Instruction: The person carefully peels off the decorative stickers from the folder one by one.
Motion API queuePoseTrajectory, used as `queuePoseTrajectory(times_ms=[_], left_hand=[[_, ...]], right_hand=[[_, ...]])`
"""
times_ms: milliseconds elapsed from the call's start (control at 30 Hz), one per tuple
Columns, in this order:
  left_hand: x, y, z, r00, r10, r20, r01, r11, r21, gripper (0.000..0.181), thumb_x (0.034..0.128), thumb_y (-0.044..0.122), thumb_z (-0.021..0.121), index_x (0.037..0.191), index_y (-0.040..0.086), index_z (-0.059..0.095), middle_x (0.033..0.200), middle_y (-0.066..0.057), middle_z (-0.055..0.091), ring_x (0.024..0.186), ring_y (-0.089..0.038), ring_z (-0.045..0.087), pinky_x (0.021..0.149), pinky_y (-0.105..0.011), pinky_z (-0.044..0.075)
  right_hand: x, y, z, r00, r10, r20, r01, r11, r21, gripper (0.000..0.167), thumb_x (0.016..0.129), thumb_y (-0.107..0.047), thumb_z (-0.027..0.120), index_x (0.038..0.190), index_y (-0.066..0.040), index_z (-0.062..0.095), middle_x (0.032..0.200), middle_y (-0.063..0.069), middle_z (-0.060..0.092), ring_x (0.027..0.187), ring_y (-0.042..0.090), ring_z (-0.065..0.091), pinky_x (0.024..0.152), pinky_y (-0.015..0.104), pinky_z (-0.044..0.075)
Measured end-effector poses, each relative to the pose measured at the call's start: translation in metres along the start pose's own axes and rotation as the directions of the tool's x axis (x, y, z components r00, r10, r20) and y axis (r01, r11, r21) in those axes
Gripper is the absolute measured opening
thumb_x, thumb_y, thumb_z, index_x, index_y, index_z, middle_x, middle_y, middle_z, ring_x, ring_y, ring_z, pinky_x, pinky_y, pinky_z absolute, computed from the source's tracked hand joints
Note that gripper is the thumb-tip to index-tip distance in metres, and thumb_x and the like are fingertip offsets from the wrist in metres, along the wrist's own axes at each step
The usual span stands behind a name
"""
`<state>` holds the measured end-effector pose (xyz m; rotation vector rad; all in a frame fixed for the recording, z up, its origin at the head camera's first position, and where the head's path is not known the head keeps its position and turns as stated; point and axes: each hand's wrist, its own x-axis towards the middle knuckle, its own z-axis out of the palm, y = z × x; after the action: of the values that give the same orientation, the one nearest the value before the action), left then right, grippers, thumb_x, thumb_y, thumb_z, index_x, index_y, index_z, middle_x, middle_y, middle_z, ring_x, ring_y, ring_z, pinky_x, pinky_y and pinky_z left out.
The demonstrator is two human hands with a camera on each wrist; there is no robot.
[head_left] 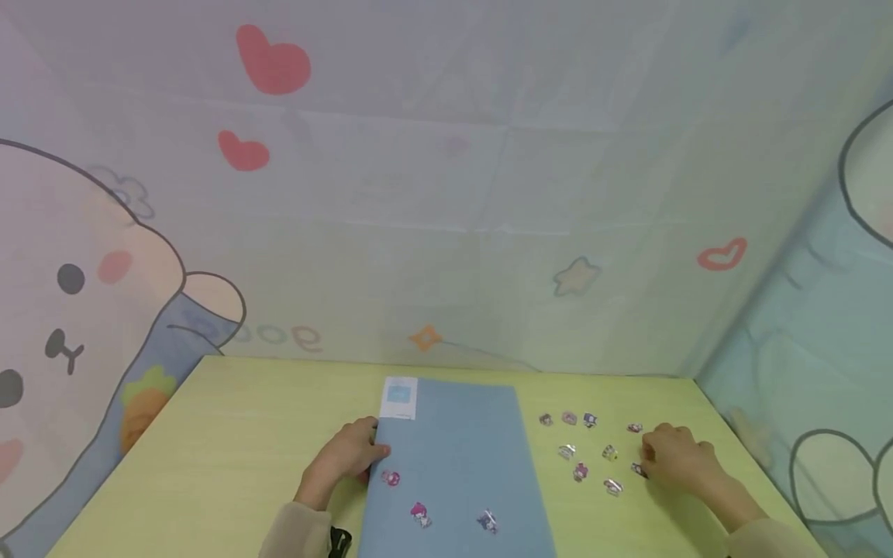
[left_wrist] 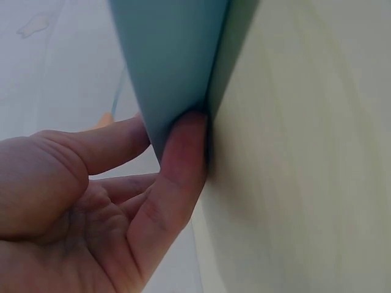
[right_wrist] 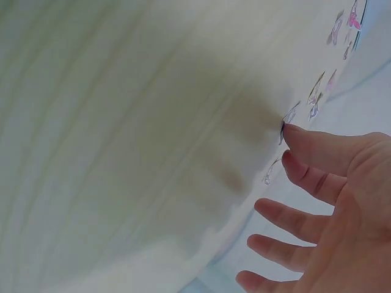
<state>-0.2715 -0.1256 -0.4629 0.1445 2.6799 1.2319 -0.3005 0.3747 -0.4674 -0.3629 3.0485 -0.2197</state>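
A flat light blue folder with a white label at its top left corner lies on the table. My left hand pinches its left edge. In the left wrist view the thumb is on one side of the blue sheet and a finger on the other. Over on the right, the thumb of my right hand touches a small cartoon sticker. In the right wrist view that sticker sits at the thumb tip, the index finger is a little apart, and the other fingers are spread.
Several shiny cartoon stickers lie scattered between the folder and my right hand. On the folder are a pink sticker, another pink one and a blue-grey one. A printed cloth hangs behind the yellow-green table.
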Motion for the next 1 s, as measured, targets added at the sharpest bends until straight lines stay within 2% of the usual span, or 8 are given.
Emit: queuePoseTrajectory(times_ms=[133, 300, 400, 533, 667, 767, 900, 1000], left_hand=[[0.000, 0.000, 0.000, 1.000, 0.000, -0.003, 0.000, 1.000, 0.005, 0.039, 0.0934, 0.004, 0.063, 0.124, -0.015, 0.049, 0.075, -0.012, 0.062, 0.052, -0.022, 0.063, 0.053, -0.035, 0.054], [0.000, 0.000, 0.000, 1.000, -0.004, -0.003, 0.004, 1.000, 0.003, 0.040, 0.0935, 0.004, 0.063, 0.125, -0.015, 0.049, 0.076, -0.012, 0.062, 0.052, -0.022, 0.063, 0.053, -0.035, 0.054], [0.000, 0.001, 0.000, 1.000, -0.007, 0.001, 0.007, 1.000, -0.002, 0.039, 0.0936, 0.004, 0.063, 0.125, -0.015, 0.049, 0.076, -0.012, 0.062, 0.053, -0.022, 0.063, 0.053, -0.035, 0.054], [0.000, 0.001, 0.000, 1.000, -0.005, 0.001, 0.005, 1.000, 0.000, 0.039, 0.0935, 0.004, 0.063, 0.125, -0.014, 0.049, 0.076, -0.012, 0.062, 0.053, -0.022, 0.063, 0.053, -0.035, 0.054], [0.001, 0.001, 0.001, 1.000, 0.001, -0.001, -0.001, 1.000, 0.004, 0.041, 0.0933, 0.004, 0.063, 0.126, -0.014, 0.049, 0.078, -0.013, 0.063, 0.053, -0.022, 0.063, 0.053, -0.035, 0.054], [0.001, 0.003, 0.001, 1.000, 0.006, -0.001, -0.006, 1.000, 0.005, 0.040, 0.0934, 0.005, 0.063, 0.126, -0.014, 0.049, 0.079, -0.013, 0.063, 0.053, -0.022, 0.063, 0.054, -0.035, 0.054], [-0.001, 0.003, 0.002, 1.000, 0.007, 0.002, -0.007, 1.000, 0.000, 0.039, 0.0936, 0.005, 0.063, 0.125, -0.014, 0.049, 0.077, -0.013, 0.063, 0.052, -0.022, 0.063, 0.053, -0.035, 0.054], [-0.005, 0.002, 0.000, 1.000, 0.001, -0.001, -0.001, 1.000, -0.006, 0.041, 0.0935, 0.004, 0.063, 0.126, -0.015, 0.048, 0.077, -0.013, 0.063, 0.052, -0.022, 0.063, 0.052, -0.035, 0.054]], right_hand=[[-0.001, 0.000, 0.000, 1.000, 0.000, -0.014, 0.000, 1.000, 0.002, 0.015, 0.087, -0.013, 0.064, 0.077, -0.016, 0.052, 0.088, 0.004, 0.051, 0.084, 0.032, 0.049, 0.063, 0.059, 0.042], [0.000, -0.008, -0.002, 0.997, -0.032, -0.066, 0.031, 0.999, -0.010, 0.014, 0.087, -0.015, 0.068, 0.082, -0.016, 0.055, 0.100, 0.012, 0.058, 0.090, 0.040, 0.053, 0.064, 0.063, 0.044], [0.001, -0.022, -0.004, 0.992, -0.076, -0.100, 0.076, 0.997, -0.002, 0.013, 0.087, -0.018, 0.071, 0.085, -0.015, 0.058, 0.108, 0.016, 0.061, 0.093, 0.043, 0.055, 0.064, 0.064, 0.045], [-0.001, -0.052, -0.005, 0.979, -0.142, -0.150, 0.147, 0.989, 0.026, 0.012, 0.086, -0.020, 0.073, 0.088, -0.016, 0.062, 0.114, 0.016, 0.062, 0.100, 0.043, 0.055, 0.069, 0.065, 0.046], [-0.006, -0.085, -0.004, 0.961, -0.211, -0.178, 0.222, 0.974, 0.044, 0.009, 0.087, -0.019, 0.073, 0.089, -0.017, 0.065, 0.119, 0.015, 0.062, 0.111, 0.044, 0.054, 0.078, 0.067, 0.045], [-0.008, -0.107, 0.000, 0.942, -0.281, -0.183, 0.292, 0.956, 0.036, 0.008, 0.088, -0.015, 0.073, 0.089, -0.018, 0.066, 0.119, 0.015, 0.062, 0.114, 0.043, 0.053, 0.079, 0.068, 0.046], [-0.012, -0.134, 0.007, 0.910, -0.375, -0.177, 0.386, 0.922, 0.031, 0.010, 0.087, -0.011, 0.073, 0.087, -0.018, 0.065, 0.118, 0.015, 0.062, 0.113, 0.042, 0.054, 0.079, 0.065, 0.047], [-0.016, -0.153, 0.011, 0.886, -0.434, -0.165, 0.448, 0.892, 0.063, 0.010, 0.087, -0.010, 0.072, 0.088, -0.017, 0.065, 0.119, 0.016, 0.060, 0.114, 0.042, 0.053, 0.082, 0.065, 0.045]])
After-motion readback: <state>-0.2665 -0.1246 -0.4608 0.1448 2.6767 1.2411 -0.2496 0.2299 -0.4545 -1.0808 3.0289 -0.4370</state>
